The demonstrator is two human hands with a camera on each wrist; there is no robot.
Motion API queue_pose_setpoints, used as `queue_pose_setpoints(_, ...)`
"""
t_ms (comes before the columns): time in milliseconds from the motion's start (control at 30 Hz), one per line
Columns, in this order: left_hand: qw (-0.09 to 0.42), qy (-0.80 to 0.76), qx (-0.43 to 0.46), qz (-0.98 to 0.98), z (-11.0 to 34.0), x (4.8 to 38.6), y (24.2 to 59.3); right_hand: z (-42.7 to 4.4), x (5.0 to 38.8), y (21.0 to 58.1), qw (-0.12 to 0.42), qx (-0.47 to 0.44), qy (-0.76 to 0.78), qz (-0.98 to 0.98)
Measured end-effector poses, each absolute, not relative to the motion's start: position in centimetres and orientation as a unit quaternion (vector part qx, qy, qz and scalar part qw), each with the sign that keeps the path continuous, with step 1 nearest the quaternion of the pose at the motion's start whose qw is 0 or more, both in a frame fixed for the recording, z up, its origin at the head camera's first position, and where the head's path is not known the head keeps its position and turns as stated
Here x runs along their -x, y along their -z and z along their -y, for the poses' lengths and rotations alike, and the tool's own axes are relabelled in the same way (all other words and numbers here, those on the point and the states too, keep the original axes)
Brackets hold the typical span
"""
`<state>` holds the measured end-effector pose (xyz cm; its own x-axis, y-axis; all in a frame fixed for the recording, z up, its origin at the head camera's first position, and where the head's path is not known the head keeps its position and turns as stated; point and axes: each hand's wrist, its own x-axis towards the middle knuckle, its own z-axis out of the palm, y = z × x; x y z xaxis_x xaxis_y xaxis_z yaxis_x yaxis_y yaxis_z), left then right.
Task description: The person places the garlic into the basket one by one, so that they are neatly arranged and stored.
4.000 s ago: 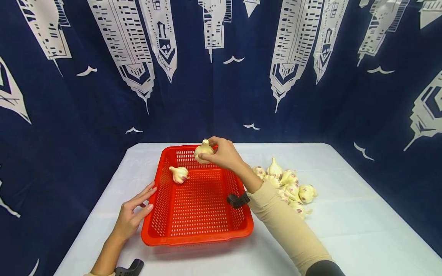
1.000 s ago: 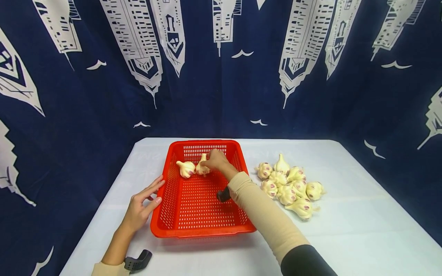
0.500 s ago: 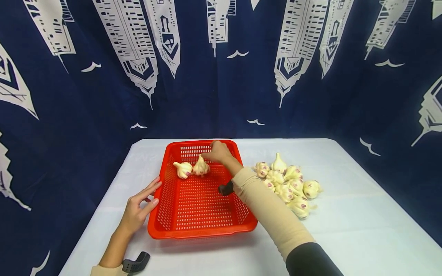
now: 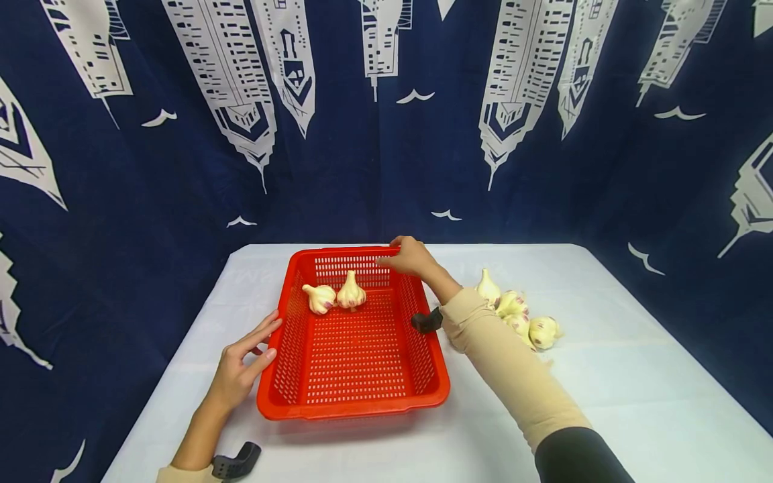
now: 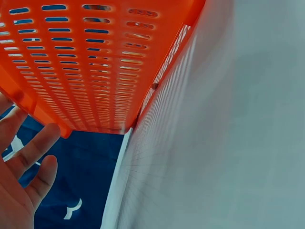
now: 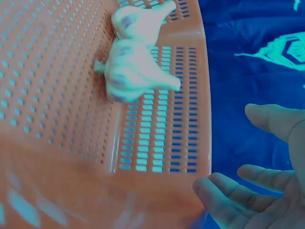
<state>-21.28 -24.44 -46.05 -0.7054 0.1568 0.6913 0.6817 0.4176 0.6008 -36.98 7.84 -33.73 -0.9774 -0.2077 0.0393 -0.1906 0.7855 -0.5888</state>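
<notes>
Two garlic bulbs lie side by side at the far left inside a red plastic basket (image 4: 353,406). The left bulb (image 4: 320,298) is tipped with its stem to the left; the other bulb (image 4: 351,292) has its stem up. My left hand (image 4: 235,369) touches the basket's left rim with its fingers spread. Above the far right corner of the basket is my right hand (image 4: 413,258), holding nothing. In the right wrist view its fingers (image 6: 228,191) are apart and extended near the rim, with both bulbs beyond.
To the right of the basket several more garlic bulbs (image 4: 513,305) lie in a pile on the white table (image 4: 622,389), partly hidden by my right sleeve (image 4: 513,365). A dark blue printed curtain (image 4: 374,174) hangs behind the table.
Four seconds ago my right hand held a garlic bulb over the basket. It set the bulb down beside the first, let go, and has moved right and up. My left hand stays at the rim.
</notes>
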Motion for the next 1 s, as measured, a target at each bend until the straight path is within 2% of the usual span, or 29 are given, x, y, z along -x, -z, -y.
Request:
queue_pose_setpoints(500, 0.275, 0.474, 0.261, 0.795, 24.5, 21.1, 45.9, -11.9, 35.6, 33.0, 0.024, 0.146, 0.337, -0.93)
queue_pose_setpoints(1000, 0.273, 0.482, 0.265, 0.789, 24.3, 21.1, 45.8, -15.2, 32.9, 33.4, -0.021, 0.195, 0.33, -0.923)
